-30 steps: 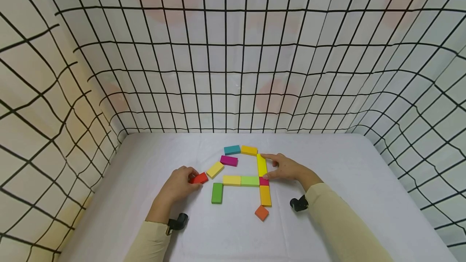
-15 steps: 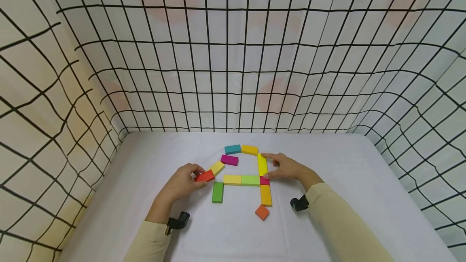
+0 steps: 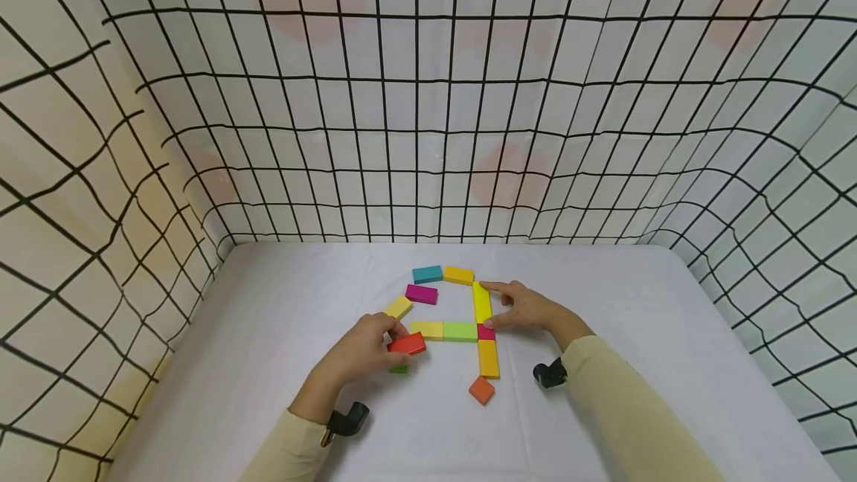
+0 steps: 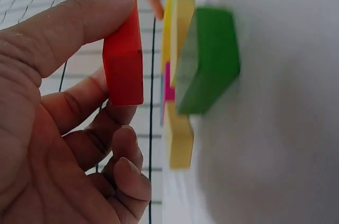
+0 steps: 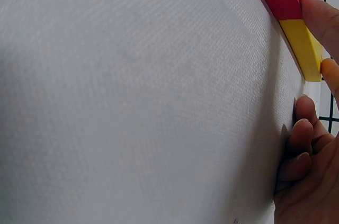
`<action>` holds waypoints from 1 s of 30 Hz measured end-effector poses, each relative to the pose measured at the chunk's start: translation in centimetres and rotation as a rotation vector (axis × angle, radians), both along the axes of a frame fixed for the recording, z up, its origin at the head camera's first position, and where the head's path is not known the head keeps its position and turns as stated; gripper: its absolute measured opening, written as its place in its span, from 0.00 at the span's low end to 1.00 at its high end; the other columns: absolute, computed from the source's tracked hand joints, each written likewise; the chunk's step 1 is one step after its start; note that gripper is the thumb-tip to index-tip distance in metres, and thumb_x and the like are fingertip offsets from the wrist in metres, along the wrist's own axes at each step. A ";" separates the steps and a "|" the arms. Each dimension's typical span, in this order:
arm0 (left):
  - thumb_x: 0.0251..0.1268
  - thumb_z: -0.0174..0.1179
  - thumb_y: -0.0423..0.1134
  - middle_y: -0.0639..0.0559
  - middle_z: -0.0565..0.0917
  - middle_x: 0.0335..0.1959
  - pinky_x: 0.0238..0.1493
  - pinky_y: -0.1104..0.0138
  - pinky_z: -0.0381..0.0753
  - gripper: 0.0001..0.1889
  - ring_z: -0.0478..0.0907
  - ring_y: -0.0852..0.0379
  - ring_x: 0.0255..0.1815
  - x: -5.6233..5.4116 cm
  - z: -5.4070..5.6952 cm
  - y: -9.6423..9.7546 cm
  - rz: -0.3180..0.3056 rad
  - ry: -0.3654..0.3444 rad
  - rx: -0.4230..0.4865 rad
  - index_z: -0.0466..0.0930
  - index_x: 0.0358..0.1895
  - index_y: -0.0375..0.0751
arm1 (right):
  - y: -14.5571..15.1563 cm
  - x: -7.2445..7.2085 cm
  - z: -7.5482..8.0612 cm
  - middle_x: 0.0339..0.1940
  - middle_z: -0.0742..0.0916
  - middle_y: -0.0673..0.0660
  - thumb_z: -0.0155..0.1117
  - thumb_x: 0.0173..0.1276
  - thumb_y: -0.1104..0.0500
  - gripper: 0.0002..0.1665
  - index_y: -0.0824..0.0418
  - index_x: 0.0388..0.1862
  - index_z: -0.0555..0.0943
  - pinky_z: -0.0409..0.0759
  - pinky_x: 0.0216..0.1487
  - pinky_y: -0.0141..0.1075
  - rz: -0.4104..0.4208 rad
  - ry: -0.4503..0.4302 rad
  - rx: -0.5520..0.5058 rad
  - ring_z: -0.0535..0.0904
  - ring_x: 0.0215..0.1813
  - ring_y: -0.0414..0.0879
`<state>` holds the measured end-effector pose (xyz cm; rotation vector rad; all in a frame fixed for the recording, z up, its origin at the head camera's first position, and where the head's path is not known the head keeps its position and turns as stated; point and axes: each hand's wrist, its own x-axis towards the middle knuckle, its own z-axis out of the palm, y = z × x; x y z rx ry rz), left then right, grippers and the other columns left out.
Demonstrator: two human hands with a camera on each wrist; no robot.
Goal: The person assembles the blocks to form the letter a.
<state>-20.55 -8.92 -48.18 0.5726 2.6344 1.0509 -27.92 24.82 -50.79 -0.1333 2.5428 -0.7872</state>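
My left hand (image 3: 364, 348) pinches a red rectangular block (image 3: 407, 344) between thumb and fingers. In the left wrist view this red block (image 4: 123, 65) is above the table, apart from the dark green block (image 4: 217, 60) beside it. Most of that green block is hidden by my left hand in the head view. My right hand (image 3: 529, 309) lies alongside a bright yellow block (image 3: 481, 302). Its index fingertip touches the far end, and the thumb touches the crimson block (image 3: 486, 332), seen in the right wrist view too. Pale yellow (image 3: 428, 329) and lime green (image 3: 460, 332) blocks join that crimson one in a row.
Behind lie a teal block (image 3: 427, 274), an amber block (image 3: 458, 275), a magenta block (image 3: 421, 294) and another pale yellow block (image 3: 400, 307). Nearer me are an orange-yellow block (image 3: 489, 359) and an orange block (image 3: 481, 390). The white table (image 3: 268, 288) is bordered by a black grid-patterned backdrop (image 3: 442, 110).
My left hand has lifted the red block from left of the pale yellow block and carried it right and nearer me, over the green block. My right hand has stayed put.
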 end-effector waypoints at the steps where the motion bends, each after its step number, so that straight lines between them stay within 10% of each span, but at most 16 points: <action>1: 0.54 0.77 0.42 0.58 0.80 0.36 0.40 0.67 0.73 0.14 0.72 0.56 0.42 0.2 -0.1 0.2 -0.028 0.008 0.003 0.84 0.41 0.46 | 0.0 0.0 0.0 0.56 0.75 0.58 0.79 0.53 0.35 0.57 0.36 0.80 0.64 0.77 0.58 0.49 -0.002 0.000 0.000 0.70 0.57 0.53; 11: 0.50 0.79 0.46 0.59 0.78 0.38 0.48 0.62 0.68 0.13 0.66 0.59 0.46 2.1 -0.3 3.1 -0.182 0.079 -0.132 0.87 0.39 0.53 | 0.0 -0.1 0.0 0.56 0.76 0.58 0.79 0.53 0.34 0.57 0.35 0.80 0.64 0.77 0.59 0.50 -0.012 -0.008 0.000 0.71 0.58 0.53; 30: 0.42 0.82 0.48 0.57 0.73 0.40 0.45 0.59 0.64 0.14 0.64 0.53 0.50 1.9 -0.3 1.6 -0.108 -0.017 -0.238 0.87 0.33 0.62 | 0.0 0.0 0.2 0.53 0.75 0.58 0.80 0.53 0.35 0.57 0.37 0.80 0.63 0.77 0.55 0.46 -0.003 -0.010 -0.002 0.70 0.55 0.54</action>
